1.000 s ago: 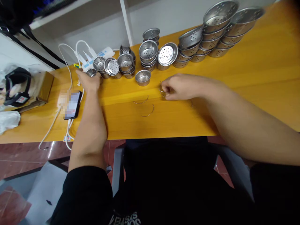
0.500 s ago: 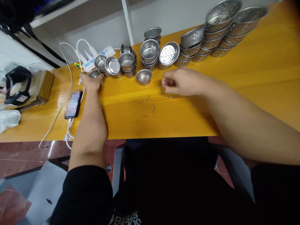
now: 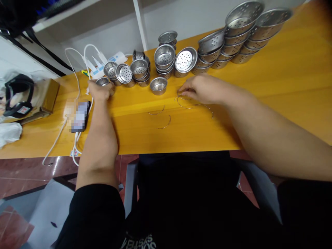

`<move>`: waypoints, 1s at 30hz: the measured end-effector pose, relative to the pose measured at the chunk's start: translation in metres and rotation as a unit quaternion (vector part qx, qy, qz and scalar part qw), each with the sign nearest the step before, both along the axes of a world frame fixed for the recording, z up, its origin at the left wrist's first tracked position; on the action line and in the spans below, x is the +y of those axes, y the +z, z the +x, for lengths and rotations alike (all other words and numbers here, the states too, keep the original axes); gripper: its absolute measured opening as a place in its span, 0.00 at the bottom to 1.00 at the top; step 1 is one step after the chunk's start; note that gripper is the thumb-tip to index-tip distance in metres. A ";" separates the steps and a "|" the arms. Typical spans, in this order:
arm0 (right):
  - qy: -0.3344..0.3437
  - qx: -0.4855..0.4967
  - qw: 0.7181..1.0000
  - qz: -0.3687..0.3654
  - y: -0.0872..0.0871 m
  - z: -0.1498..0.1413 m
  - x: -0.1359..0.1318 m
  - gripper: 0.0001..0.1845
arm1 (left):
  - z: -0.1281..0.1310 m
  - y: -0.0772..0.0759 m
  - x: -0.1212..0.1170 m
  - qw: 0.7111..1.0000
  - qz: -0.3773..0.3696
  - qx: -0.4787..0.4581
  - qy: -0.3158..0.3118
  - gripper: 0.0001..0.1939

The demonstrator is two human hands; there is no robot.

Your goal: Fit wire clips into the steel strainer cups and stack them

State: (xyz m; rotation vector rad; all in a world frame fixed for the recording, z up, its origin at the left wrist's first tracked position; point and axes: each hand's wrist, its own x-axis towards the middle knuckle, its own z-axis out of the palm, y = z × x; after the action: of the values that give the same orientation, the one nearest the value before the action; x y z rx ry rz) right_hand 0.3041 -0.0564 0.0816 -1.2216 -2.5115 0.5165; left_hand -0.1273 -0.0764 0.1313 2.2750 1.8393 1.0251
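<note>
My left hand (image 3: pixel 100 90) is wrapped around a small perforated metal cup (image 3: pixel 102 81) at the left end of the row of cups. Its fingertips are mostly hidden behind the cup. Over the table, my right hand (image 3: pixel 194 89) has its fingers pinched at the end of a thin curved wire (image 3: pixel 184 106); other wires lie tangled just below the fingers. Another curved wire (image 3: pixel 210 110) rests under the right wrist. Two loose arcs of wire, an upper one (image 3: pixel 157 113) and a lower one (image 3: pixel 167 125), lie left of this hand. A single metal cup (image 3: pixel 158 86) stands between my hands.
Stacks of small cups (image 3: pixel 140 69), medium cups (image 3: pixel 165 57) and large perforated cups (image 3: pixel 242 20) line the back of the yellow table (image 3: pixel 135 135). A phone (image 3: pixel 81 116) with white cables, a power strip (image 3: pixel 110 64) and a cardboard box (image 3: pixel 50 95) are on the left.
My right hand's fingers have straightened somewhat and meet the wire, and the wires under them have shifted slightly. My left hand stays on the cup.
</note>
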 end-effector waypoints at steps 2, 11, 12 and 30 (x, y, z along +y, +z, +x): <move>0.000 0.003 1.000 -0.009 -0.001 -0.001 0.000 0.18 | 0.011 0.002 -0.013 1.000 0.007 -0.005 -0.013 0.46; -0.010 0.015 1.000 -0.005 0.001 -0.001 -0.001 0.17 | -0.054 -0.019 0.087 0.937 0.105 -0.144 0.299 0.44; -0.016 0.017 1.000 -0.005 0.002 -0.001 -0.002 0.17 | -0.062 -0.023 0.096 0.939 0.142 -0.140 0.281 0.48; -0.097 0.088 0.991 -0.005 0.022 -0.019 -0.028 0.32 | 0.085 -0.023 0.035 0.991 0.101 -0.061 0.069 0.42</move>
State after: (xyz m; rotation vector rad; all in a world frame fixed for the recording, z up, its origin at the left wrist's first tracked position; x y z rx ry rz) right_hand 0.2849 -0.0840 0.1034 -1.3427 -2.2191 0.5629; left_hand -0.0426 -0.0410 0.1086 2.1541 1.9470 1.3978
